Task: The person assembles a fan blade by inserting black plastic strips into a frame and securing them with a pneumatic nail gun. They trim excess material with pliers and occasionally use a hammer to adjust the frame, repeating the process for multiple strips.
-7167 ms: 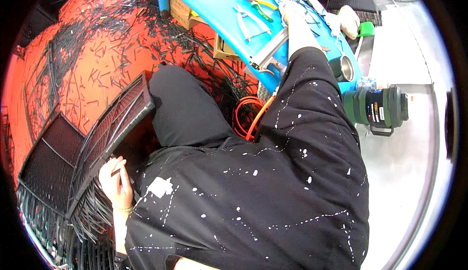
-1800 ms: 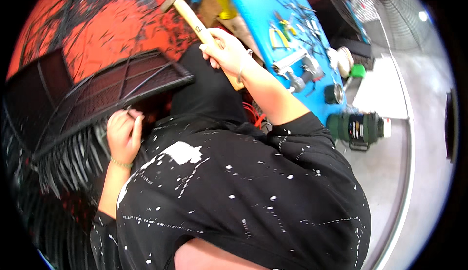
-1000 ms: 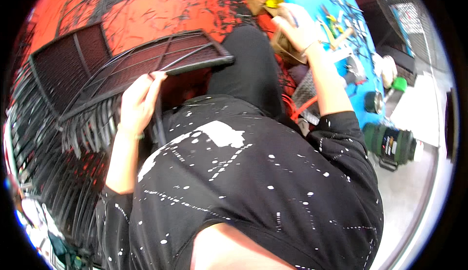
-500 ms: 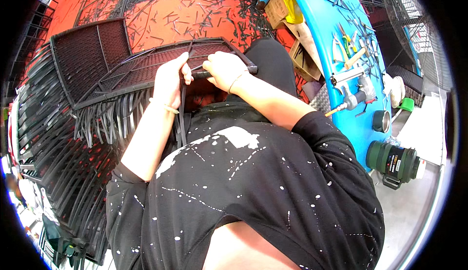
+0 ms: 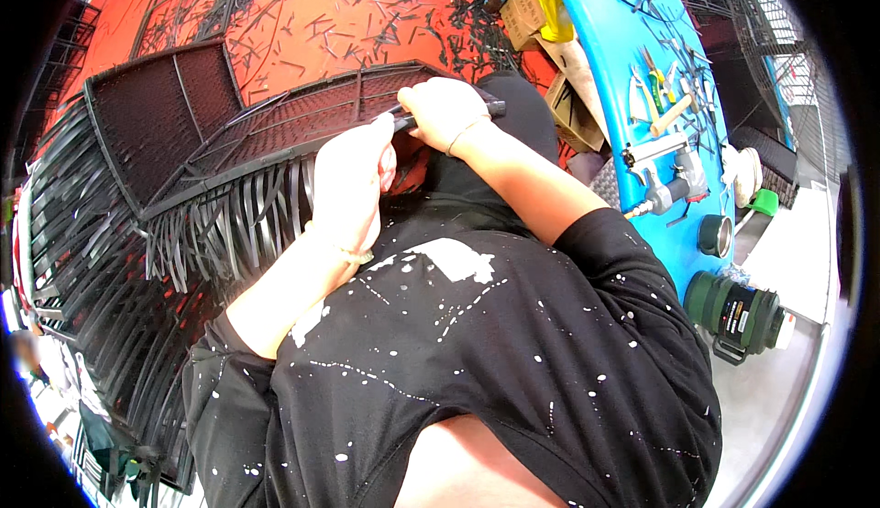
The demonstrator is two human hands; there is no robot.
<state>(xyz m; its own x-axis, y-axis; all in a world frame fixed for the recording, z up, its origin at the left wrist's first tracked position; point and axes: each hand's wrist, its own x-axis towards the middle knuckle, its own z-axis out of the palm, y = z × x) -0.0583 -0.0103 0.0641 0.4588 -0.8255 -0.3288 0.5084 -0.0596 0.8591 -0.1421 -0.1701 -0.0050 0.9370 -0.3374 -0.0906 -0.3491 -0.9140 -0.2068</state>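
A dark woven panel (image 5: 321,109) on a black frame lies across my lap, with many loose flat black strips (image 5: 229,219) hanging from its near edge. My left hand (image 5: 353,173) is closed beside that edge, its thumb side against the bar. What its curled fingers hold is hidden. To its right, my right hand (image 5: 446,112) grips the frame's bar (image 5: 495,108) near its right end, fingers bent around it. A second woven section (image 5: 147,114) joins the panel on the left.
Red floor (image 5: 293,40) ahead is littered with black offcuts. At right, a blue table (image 5: 632,178) bears pliers (image 5: 653,91), a hammer (image 5: 672,115), and an air tool (image 5: 669,182). A dark green flask (image 5: 733,315) stands near its front end. Cardboard boxes (image 5: 524,17) sit beside the table.
My left hand has moved right and toward me, from pinching a black strip to a closed fist. My right hand has shifted slightly right and farther away. The panel's right end has moved right.
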